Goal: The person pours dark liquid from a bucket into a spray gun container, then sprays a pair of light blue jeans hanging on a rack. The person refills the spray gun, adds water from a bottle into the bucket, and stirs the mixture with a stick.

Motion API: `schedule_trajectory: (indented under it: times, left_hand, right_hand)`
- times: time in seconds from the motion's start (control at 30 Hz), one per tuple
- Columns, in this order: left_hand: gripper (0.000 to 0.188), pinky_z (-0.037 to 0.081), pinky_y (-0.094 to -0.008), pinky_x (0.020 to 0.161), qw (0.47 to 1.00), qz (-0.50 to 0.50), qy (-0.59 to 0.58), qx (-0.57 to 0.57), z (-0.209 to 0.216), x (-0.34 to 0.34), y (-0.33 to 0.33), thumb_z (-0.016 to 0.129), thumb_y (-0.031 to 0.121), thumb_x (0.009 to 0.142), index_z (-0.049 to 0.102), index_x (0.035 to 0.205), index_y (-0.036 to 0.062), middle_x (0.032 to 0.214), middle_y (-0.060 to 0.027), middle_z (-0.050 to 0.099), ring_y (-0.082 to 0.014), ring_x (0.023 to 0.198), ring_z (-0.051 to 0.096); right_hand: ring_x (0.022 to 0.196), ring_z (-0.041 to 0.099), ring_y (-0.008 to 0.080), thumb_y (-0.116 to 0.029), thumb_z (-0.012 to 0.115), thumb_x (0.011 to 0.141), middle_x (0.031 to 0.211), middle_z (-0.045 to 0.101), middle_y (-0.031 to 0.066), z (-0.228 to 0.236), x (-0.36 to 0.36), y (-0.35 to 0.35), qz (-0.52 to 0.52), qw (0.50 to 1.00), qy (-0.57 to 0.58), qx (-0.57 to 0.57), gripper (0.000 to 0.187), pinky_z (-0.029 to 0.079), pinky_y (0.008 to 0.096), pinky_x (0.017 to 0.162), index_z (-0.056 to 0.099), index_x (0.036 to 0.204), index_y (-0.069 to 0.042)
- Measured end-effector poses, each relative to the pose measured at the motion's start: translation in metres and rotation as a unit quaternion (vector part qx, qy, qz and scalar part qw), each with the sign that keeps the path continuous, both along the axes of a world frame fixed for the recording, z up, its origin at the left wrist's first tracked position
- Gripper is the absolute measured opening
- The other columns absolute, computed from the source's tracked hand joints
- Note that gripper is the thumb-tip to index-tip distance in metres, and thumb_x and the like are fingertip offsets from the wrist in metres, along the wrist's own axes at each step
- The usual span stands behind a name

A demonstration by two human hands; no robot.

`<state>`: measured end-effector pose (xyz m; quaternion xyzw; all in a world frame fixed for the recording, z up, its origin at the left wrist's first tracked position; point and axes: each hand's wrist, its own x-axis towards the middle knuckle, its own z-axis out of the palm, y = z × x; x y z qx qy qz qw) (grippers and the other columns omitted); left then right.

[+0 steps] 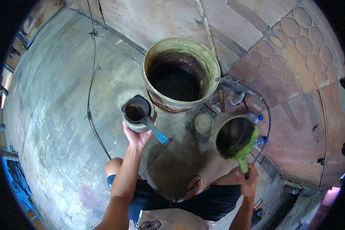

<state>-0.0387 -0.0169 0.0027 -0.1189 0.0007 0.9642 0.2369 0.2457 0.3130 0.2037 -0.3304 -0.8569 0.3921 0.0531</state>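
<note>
My left hand is wrapped round a small, stained round container, held up in front of me. On its mouth sits a small dark scoop-like cup, perhaps a strainer, with its blue handle sticking out to the lower right. My right hand is closed round the green handle of a dipper, its bowl coated dark inside. What the dipper contains is too dark to tell. Beyond both hands, a large bucket stands with dark liquid low inside and stained walls.
A spray gun with a black hose lies right of the bucket. Two blue-capped bottles are partly behind the dipper. A dark square piece with a round top is on the floor. A cable runs along the left.
</note>
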Motion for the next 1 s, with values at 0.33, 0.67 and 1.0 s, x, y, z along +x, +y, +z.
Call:
schedule_trajectory:
  times: [0.33,0.67,1.0]
  left_hand:
    - [0.094,0.047,-0.0681,0.105,0.999,0.027,-0.018,-0.035,0.010,-0.002,0.004,0.045,0.077,0.092,0.034,0.159,0.0105,0.157,-0.0248,0.041,-0.0497,0.141,0.043]
    - [0.093,0.045,-0.0694,0.108,0.999,0.037,-0.022,-0.012,0.024,0.011,-0.009,0.048,0.072,0.094,0.029,0.160,0.0081,0.158,-0.0276,0.035,-0.0524,0.143,0.038]
    - [0.092,0.043,-0.0690,0.110,0.998,0.021,-0.004,-0.060,0.020,0.014,-0.005,0.047,0.074,0.095,0.031,0.159,0.0089,0.158,-0.0259,0.038,-0.0520,0.140,0.043]
  right_hand:
    - [0.085,0.072,0.0351,-0.012,0.080,0.083,0.093,0.076,0.0155,0.039,-0.247,-0.030,0.245,0.943,0.134,0.181,0.040,0.056,0.0436,0.079,0.068,0.120,-0.002]
    - [0.103,0.075,0.0289,-0.010,0.068,0.088,0.106,0.078,0.0116,-0.066,-0.413,-0.063,0.465,0.692,-0.172,0.525,0.016,0.060,0.0419,0.086,0.080,0.098,-0.009]
    - [0.107,0.074,0.0298,-0.010,0.063,0.093,0.112,0.077,0.0123,-0.105,-0.417,-0.088,0.470,0.720,-0.210,0.465,0.020,0.061,0.0429,0.087,0.080,0.104,-0.010]
